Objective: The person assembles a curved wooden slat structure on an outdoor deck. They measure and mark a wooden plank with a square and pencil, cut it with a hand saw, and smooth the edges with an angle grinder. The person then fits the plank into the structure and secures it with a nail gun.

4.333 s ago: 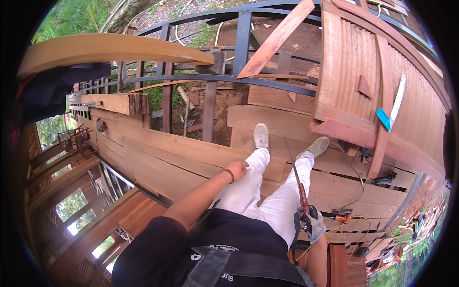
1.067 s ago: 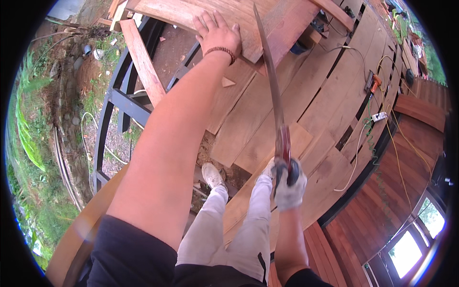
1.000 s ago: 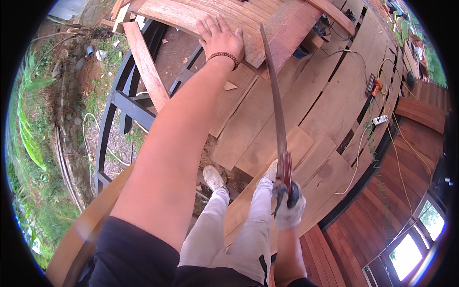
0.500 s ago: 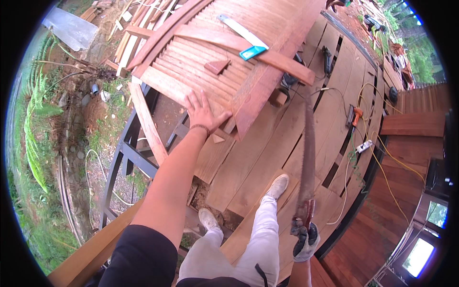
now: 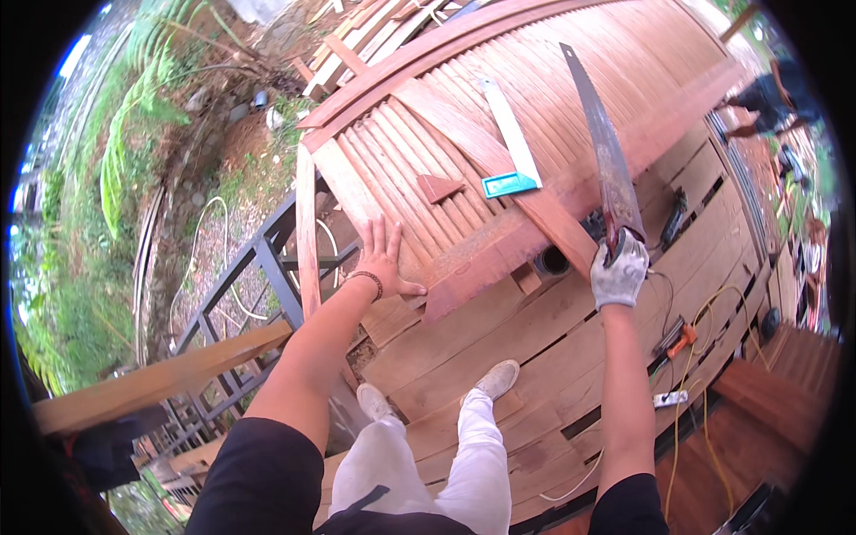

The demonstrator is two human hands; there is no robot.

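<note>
My bare left hand (image 5: 382,265) lies flat, fingers spread, on the near corner of a louvred wooden panel (image 5: 343,183). In a grey work glove, my right hand (image 5: 620,275) grips a handsaw (image 5: 609,143) by its handle. The saw's long blade points away from me, over the panel's right part. Across the slats lies a wooden board (image 5: 455,134), its near end sticking out past the panel's edge beside my right hand. A try square (image 5: 512,152) with a turquoise stock rests on this board. A small triangular wood offcut (image 5: 438,187) sits on the slats.
Under the panel is a deck of planks (image 5: 473,330) with gaps. An orange-and-black power tool (image 5: 675,341), a white power strip (image 5: 670,399) and yellow cords lie to the right. A dark metal frame (image 5: 272,276) stands left. Another person (image 5: 774,100) is at far right.
My right hand has lifted the saw from low beside my leg up to the panel's right side. My left hand stays on the panel corner. The view has shifted to the right.
</note>
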